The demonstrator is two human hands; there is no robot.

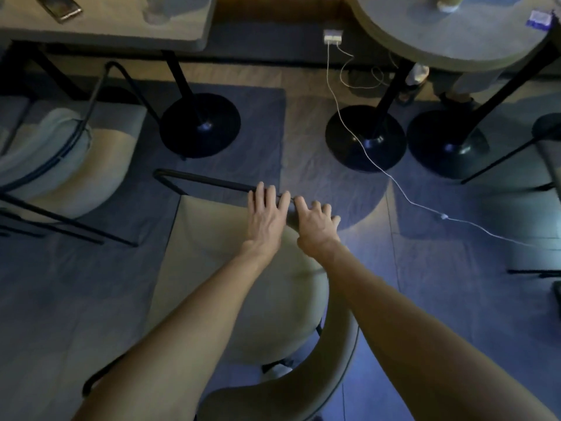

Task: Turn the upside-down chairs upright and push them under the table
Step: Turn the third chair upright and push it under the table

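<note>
A beige padded chair [230, 268] with a black metal frame lies tipped over on the floor right in front of me. Its black leg bar [206, 181] runs across its far edge. My left hand [267, 217] rests on that bar with the fingers draped over it. My right hand [315, 226] sits beside it at the chair's far right corner, fingers spread, holding nothing that I can see. A second beige chair [69, 165] lies overturned at the left, black legs sticking out. A rectangular table [121, 34] stands at the far left and a round table [449, 47] at the far right.
Three black pedestal bases [200, 126] [365, 138] [449, 144] stand on the floor ahead. A white charging cable [403, 196] trails from a wall socket [333, 37] across the floor to the right. Someone's feet [455, 98] show under the round table. A phone [59, 6] lies on the rectangular table.
</note>
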